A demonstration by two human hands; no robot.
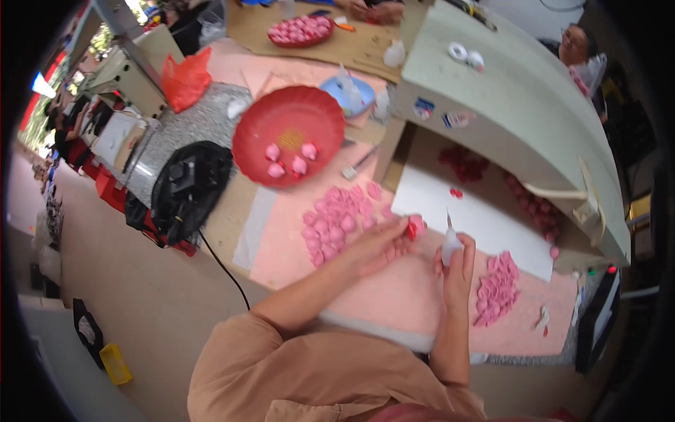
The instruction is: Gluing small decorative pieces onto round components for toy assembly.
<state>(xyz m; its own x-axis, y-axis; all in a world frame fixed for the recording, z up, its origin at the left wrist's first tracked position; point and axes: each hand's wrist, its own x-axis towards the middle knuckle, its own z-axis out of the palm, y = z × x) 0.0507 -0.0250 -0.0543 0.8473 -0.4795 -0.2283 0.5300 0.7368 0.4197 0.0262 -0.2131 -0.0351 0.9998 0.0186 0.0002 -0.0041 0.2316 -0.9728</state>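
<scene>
My left hand [383, 247] is closed on a small pink and red piece [416, 226], pinched at the fingertips. In my right hand [458, 273] is a small translucent squeeze bottle [451, 247], its thin needle tip pointing up, just right of the held piece and apart from it. A cluster of rounded pink pieces [330, 224] lies on the pink table cover left of my left hand. Flatter pink pieces [498, 290] are heaped to the right of my right hand. Beyond the left cluster stands a large red scalloped dish [256, 130] with several pink and red pieces in it.
A grey-green hooded cabinet [506, 91] overhangs a white sheet [429, 179] with dark red pieces [464, 163] inside. A blue tray [360, 95] and a brush [351, 171] lie past the dish. A black bag [190, 190] sits left. Another person's hands work at the far table.
</scene>
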